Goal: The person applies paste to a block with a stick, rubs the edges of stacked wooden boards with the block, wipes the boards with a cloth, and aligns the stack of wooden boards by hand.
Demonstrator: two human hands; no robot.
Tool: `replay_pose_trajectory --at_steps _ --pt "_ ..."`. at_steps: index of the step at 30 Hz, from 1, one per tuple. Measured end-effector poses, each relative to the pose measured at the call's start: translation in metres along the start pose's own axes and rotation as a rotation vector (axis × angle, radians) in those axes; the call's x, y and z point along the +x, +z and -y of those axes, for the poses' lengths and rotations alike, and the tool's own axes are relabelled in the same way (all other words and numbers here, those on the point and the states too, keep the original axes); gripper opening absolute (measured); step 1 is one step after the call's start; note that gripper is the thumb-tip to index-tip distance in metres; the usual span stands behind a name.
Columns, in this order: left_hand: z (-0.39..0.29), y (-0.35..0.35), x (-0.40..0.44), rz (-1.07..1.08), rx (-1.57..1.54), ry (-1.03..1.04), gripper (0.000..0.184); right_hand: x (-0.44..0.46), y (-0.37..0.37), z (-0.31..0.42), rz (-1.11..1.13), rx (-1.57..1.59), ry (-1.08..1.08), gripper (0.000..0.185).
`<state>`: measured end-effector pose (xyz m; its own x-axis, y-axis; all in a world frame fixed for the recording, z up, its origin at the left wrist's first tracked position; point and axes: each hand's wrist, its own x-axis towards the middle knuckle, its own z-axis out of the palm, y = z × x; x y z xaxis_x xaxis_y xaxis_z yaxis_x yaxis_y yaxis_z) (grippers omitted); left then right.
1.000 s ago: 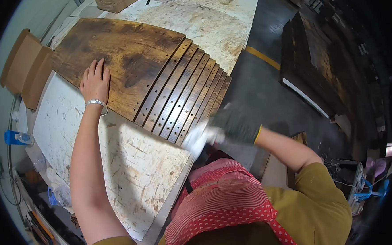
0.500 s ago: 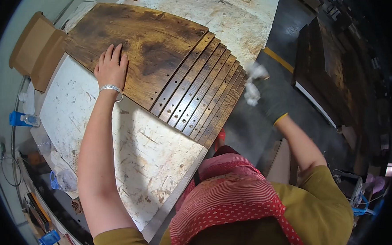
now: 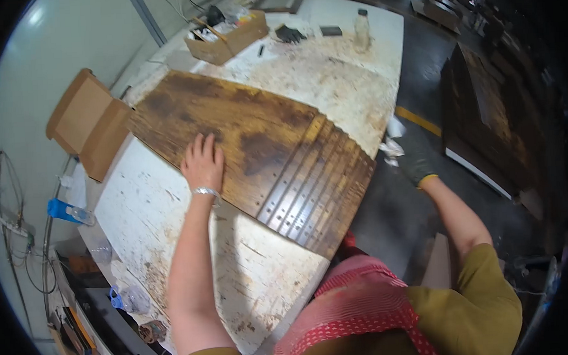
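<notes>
A stack of brown wood-grain boards (image 3: 229,119) lies on the white table, fanned so their drilled edges (image 3: 313,185) form steps toward the right. My bare left hand (image 3: 203,164), with a silver bracelet at the wrist, rests flat on the top board near its front edge, fingers spread. Beyond the stack's right end, my right hand (image 3: 417,161) wears a dark glove with a yellow cuff. It is closed on a crumpled white cloth (image 3: 392,148), held just off the table's side and apart from the boards. The gloved fingers are partly blurred.
An open cardboard box (image 3: 88,123) stands at the left. On the far table are a carton of supplies (image 3: 229,46), a dark glove (image 3: 289,34) and a clear bottle (image 3: 361,32). A large dark panel stack (image 3: 486,122) stands on the floor at right.
The view has tilted up, showing more of the far table. My right hand with the cloth has shifted slightly toward the far side, away from the stepped edges. My left hand keeps its place.
</notes>
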<state>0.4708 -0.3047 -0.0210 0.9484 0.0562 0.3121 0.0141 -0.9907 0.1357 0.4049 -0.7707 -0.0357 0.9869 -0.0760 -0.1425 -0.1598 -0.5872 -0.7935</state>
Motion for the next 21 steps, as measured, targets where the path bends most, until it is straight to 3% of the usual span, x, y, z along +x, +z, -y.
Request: replay_pose_trajectory --at_steps 1,2,4,6,7,8,10,12,14,16,20,21 --pt "0.002 -0.001 0.004 0.007 -0.003 -0.009 0.045 -0.015 -0.015 0.053 -0.185 -0.281 -0.24 0.023" --pt "0.004 0.002 0.007 -0.011 -0.003 -0.009 0.045 0.002 -0.021 0.041 -0.317 -0.599 -0.518 0.029" --pt "0.002 -0.001 0.003 0.003 0.003 -0.026 0.045 -0.002 -0.005 0.089 -0.208 -0.349 -0.572 0.036" --pt "-0.001 -0.004 0.001 0.027 -0.002 -0.037 0.046 -0.007 0.029 0.118 -0.126 -0.304 -0.884 0.038" --pt "-0.002 -0.005 0.001 0.032 -0.01 -0.035 0.046 -0.006 0.046 0.125 -0.161 -0.493 -1.129 0.04" --pt "-0.002 -0.008 0.0 0.013 0.015 -0.066 0.046 -0.008 0.054 0.142 -0.041 -0.547 -1.259 0.042" --pt "-0.004 -0.011 0.0 0.052 -0.022 -0.033 0.047 0.034 0.068 0.133 0.115 -0.601 -1.389 0.041" --pt "-0.004 -0.011 -0.002 0.028 -0.013 -0.04 0.046 0.105 0.056 0.091 -0.092 -0.363 -1.296 0.036" --pt "-0.004 -0.01 -0.003 0.008 -0.014 -0.049 0.045 0.161 0.015 0.101 0.204 -0.808 -0.632 0.035" --pt "-0.002 -0.009 0.0 -0.005 -0.015 -0.024 0.043 0.215 -0.006 0.054 -0.059 -0.368 -0.652 0.037" --pt "-0.003 -0.013 -0.003 0.0 -0.098 -0.14 0.045 0.272 -0.008 0.07 -0.146 -0.239 -0.741 0.04" --pt "-0.004 -0.013 -0.007 -0.087 -0.119 -0.208 0.046 0.278 -0.008 0.083 -0.124 -0.254 -0.779 0.04"
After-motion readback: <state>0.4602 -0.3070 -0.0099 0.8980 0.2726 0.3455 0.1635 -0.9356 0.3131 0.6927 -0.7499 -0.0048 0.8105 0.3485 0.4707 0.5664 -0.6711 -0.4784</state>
